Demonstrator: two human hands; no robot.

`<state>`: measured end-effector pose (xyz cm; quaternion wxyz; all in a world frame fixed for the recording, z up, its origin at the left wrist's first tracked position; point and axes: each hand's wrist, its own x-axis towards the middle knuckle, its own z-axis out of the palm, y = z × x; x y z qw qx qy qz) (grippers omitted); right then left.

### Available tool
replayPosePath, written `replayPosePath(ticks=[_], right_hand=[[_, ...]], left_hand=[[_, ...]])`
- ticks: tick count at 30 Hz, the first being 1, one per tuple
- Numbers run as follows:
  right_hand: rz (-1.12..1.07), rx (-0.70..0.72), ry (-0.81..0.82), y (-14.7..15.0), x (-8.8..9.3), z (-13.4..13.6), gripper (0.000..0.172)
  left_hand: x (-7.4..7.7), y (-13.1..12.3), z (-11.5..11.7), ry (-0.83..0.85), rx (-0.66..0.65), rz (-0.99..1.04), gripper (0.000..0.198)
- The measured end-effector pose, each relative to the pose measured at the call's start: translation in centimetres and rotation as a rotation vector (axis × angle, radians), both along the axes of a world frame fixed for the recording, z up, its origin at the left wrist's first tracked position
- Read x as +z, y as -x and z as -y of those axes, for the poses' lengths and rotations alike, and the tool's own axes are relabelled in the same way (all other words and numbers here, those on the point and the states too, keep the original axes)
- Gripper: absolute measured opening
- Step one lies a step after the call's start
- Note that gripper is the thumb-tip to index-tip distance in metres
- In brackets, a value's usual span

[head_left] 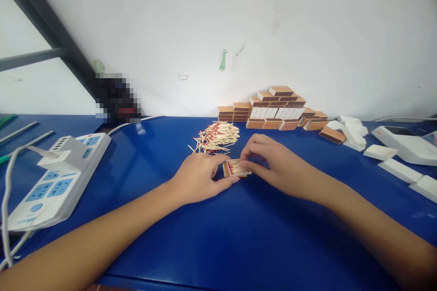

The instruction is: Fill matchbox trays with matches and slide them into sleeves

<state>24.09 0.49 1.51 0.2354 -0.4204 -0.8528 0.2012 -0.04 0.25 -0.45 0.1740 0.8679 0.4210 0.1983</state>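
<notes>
A small matchbox tray with white walls lies low over the blue table, holding a layer of matches with red heads toward the left. Brown shows along its left side and underneath. My left hand grips it from the left, thumb and fingers on opposite sides. My right hand is closed at the tray's right end, thumb and fingertips pinching at the matches; its fingers partly hide that end. Just behind the tray is a loose pile of matches, with red heads pointing various ways.
Matchboxes are stacked against the wall, a smaller stack beside them. White empty-looking trays and one matchbox lie at right, near a white device. A power strip with cables occupies the left of the blue table.
</notes>
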Motion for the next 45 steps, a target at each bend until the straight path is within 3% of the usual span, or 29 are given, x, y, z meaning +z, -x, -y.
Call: replayPosePath(ticks=[7,12,16,22,27,34,41,45], right_hand=[[-0.111,-0.148,-0.065,-0.4,-1.4,-1.9,0.017],[-0.096,-0.057,-0.013,1.4,-2.5,-3.9,0.008],[-0.048,0.006,0.011,2.5,-2.6,-4.8,0.012],[0.038,-0.022,-0.066,0.6,-2.7,-4.3,0.016],[0.025,-0.067,-0.049,-0.9,-1.0,-2.3,0.017],[0.109,0.069,0.032,-0.4,-0.1,0.0,0.019],[-0.027,-0.06,-0.012,-0.2,0.2,-0.6,0.015],[-0.098,-0.136,-0.08,0.7,-0.6,-1.9,0.014]], left_hand=[[0.0,-0.1,0.5,-0.005,-0.075,0.014,0.035],[0.1,0.0,0.4,-0.035,-0.094,0.005,0.034],[0.2,0.0,0.4,-0.055,-0.098,-0.022,0.032],[0.4,0.0,0.4,-0.037,-0.083,-0.051,0.032],[0.4,0.0,0.3,-0.019,-0.045,-0.059,0.036],[0.5,-0.1,0.2,0.035,-0.018,-0.043,0.033],[0.5,-0.2,0.5,0.027,-0.064,-0.016,0.034],[0.9,-0.4,0.9,0.043,-0.105,0.003,0.034]])
